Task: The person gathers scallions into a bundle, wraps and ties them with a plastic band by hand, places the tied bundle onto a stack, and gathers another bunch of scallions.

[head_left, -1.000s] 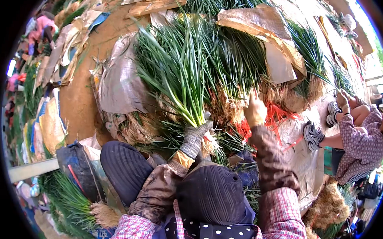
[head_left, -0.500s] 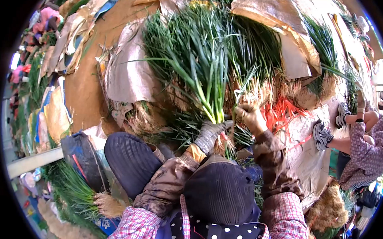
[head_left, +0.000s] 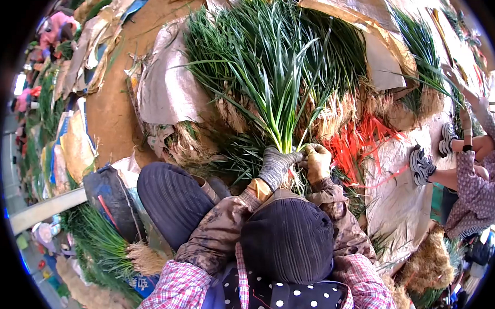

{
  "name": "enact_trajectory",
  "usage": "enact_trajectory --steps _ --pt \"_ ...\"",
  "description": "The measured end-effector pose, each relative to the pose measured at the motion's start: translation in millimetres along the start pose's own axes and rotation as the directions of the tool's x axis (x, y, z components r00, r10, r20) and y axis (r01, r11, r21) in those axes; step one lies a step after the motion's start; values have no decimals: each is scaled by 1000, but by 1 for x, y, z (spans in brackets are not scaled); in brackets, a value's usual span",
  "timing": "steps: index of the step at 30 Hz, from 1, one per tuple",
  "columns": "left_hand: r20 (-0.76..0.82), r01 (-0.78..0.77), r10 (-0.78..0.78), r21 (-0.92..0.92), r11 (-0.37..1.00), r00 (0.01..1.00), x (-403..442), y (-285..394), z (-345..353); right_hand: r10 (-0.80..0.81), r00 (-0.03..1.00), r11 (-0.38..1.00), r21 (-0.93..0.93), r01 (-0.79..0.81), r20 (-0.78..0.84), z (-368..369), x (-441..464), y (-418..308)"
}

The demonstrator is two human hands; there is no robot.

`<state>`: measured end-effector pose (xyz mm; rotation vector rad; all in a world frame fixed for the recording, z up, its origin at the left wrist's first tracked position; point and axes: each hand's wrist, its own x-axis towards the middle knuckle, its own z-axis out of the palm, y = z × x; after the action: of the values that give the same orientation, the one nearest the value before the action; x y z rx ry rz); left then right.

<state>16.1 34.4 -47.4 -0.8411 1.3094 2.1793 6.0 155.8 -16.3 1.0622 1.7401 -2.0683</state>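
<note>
My left hand (head_left: pixel 276 165), in a grey glove, is wrapped round the lower stems of a bunch of long green plants (head_left: pixel 283 120); the leaves fan out away from me. Right beside it, my right hand (head_left: pixel 317 161) in a yellowish glove is closed at the bunch's base, fingers bent inward. Whatever its fingertips hold is too small to make out. Beyond both hands lies a large pile of the same plants (head_left: pixel 251 51), roots toward me. Red plastic strips (head_left: pixel 357 147) lie to the right of my right hand.
A person (head_left: pixel 473 178) in a patterned top sits at the right, arms reaching to plants. Light sacking (head_left: pixel 174 81) lies left of the pile, a brown sheet (head_left: pixel 388 28) over its right part. A rooted bundle (head_left: pixel 145 259) lies lower left. Another person (head_left: pixel 56 30) is upper left.
My right hand has come back from the pile's roots to the base of the bunch, beside my left hand. The bunch now stands more upright in view. The seated person's arm has reached out.
</note>
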Motion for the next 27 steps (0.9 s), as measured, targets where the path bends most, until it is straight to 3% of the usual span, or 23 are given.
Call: enact_trajectory --steps 2,4,5,6,7,8,9,10,11,12,13,14,16,18,20,23,26,27 --pt "-97 52 -24 297 953 995 -30 34 10 -79 997 994 77 81 -22 -22 26 19" --pt "-162 82 -31 320 944 986 -47 62 19 -203 976 907 -391 155 -84 -46 42 24" --pt "-64 10 0 154 988 998 -48 59 15 -154 985 856 -509 93 -79 -52 28 17" --pt "106 -259 280 -176 950 954 -47 52 13 -144 989 628 -775 69 -28 -68 37 32" --pt "221 -205 219 -85 975 950 -57 72 8 107 970 429 -891 151 216 -79 33 26" --pt "328 -162 148 16 987 933 -72 99 8 395 840 239 -925 296 371 -87 29 17" --pt "366 -274 306 -137 952 879 -82 113 17 331 850 167 -912 374 410 -106 55 32" --pt "373 -367 458 -291 884 807 -87 120 22 347 883 97 -949 301 316 -90 44 -8" --pt "372 -350 443 -292 890 816 -86 125 12 358 907 24 -974 226 219 -71 32 -49" --pt "316 -382 443 -237 893 839 -111 149 17 155 944 44 -957 288 291 -95 99 -28" --pt "260 -434 507 -291 853 822 -109 151 20 -95 984 109 -981 162 152 -85 97 -59" --pt "202 -486 568 -340 805 798 -106 155 24 -338 941 227 -971 81 -1 -73 93 -92" --pt "202 -462 487 -162 872 850 -79 145 3 -542 839 209 -974 85 -43 -71 138 -116" --pt "105 -439 440 -27 898 892 -82 148 5 -536 841 143 -973 179 76 -76 175 -111" --pt "98 -271 284 -124 954 954 -66 129 -2 -571 806 131 -952 276 155 -75 183 -106" --pt "130 -147 196 -314 938 972 -44 92 -8 -678 666 22 -897 441 311 -47 129 -101" --pt "111 -110 132 -184 977 985 -31 63 -5 -579 747 241 -807 539 326 -29 37 -65" --pt "114 -133 157 -193 972 981 -24 50 -4 -592 707 266 -735 624 386 -23 7 -52"
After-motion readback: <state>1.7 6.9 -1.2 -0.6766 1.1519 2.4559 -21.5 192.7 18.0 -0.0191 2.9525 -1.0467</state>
